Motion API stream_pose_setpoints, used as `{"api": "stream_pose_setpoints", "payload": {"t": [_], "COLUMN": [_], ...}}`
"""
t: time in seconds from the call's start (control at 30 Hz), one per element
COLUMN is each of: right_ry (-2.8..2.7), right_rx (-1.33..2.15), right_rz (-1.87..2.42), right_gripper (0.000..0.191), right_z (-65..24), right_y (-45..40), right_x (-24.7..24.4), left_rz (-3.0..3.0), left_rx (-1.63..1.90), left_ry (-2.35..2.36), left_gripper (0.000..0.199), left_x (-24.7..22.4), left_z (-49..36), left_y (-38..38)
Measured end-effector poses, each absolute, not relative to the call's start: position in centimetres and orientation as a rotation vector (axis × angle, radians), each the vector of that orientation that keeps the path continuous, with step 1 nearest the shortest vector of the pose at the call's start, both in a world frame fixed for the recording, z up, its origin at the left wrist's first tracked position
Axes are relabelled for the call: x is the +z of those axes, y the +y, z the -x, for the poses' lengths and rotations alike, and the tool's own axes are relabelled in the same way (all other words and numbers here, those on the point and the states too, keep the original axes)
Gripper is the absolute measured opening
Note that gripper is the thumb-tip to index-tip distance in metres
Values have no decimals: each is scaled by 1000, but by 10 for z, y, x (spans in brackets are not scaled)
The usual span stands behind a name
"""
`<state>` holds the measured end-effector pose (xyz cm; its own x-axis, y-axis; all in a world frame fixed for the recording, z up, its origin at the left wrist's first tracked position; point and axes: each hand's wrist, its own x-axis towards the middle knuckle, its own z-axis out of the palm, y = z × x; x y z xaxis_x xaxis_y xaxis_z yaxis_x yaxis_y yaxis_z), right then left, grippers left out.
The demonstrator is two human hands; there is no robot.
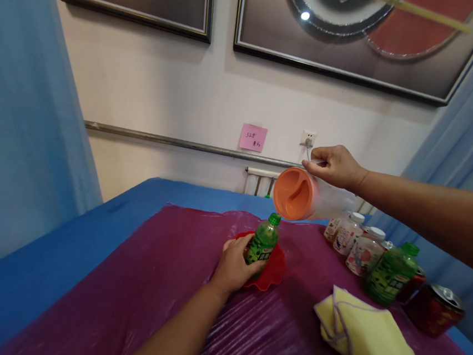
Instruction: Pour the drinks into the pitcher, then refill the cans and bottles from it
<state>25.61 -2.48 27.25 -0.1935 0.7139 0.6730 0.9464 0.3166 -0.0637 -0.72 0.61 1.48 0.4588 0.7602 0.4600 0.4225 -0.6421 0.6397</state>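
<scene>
My left hand (pixel 235 265) is wrapped round a small green plastic bottle (pixel 263 243), which leans slightly over a red scalloped dish (pixel 275 268). Whether the bottle's green top is a cap or an open neck is hard to make out. Up and to the right, my right hand (pixel 336 167) is closed at the handle side of a clear pitcher with an orange lid (pixel 293 194). The pitcher is tipped over sideways, its lid facing left and its lower edge close above the bottle's top. No stream of liquid can be seen between them.
At the right stand white-capped printed bottles (pixel 364 251), another green bottle (pixel 392 274) and a dark red can (pixel 435 309). A folded yellow cloth (pixel 362 327) lies in front. Purple plastic sheeting (pixel 146 286) covers the blue surface (pixel 99 224). Behind are a wall rail (pixel 166 141) and curtains.
</scene>
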Motion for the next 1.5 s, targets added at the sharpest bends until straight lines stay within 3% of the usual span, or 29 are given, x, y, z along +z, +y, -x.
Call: {"api": "stream_pose_setpoints", "payload": {"t": [1.5], "right_ry": [-2012], "right_rx": [-541], "right_rz": [1489], "right_gripper": [37], "right_z": [-255], "right_y": [-31], "right_x": [284], "left_rz": [-2246], "left_rx": [1051], "left_ry": [979], "left_gripper": [67], "left_x": [16], "left_z": [9], "left_y": [4]}}
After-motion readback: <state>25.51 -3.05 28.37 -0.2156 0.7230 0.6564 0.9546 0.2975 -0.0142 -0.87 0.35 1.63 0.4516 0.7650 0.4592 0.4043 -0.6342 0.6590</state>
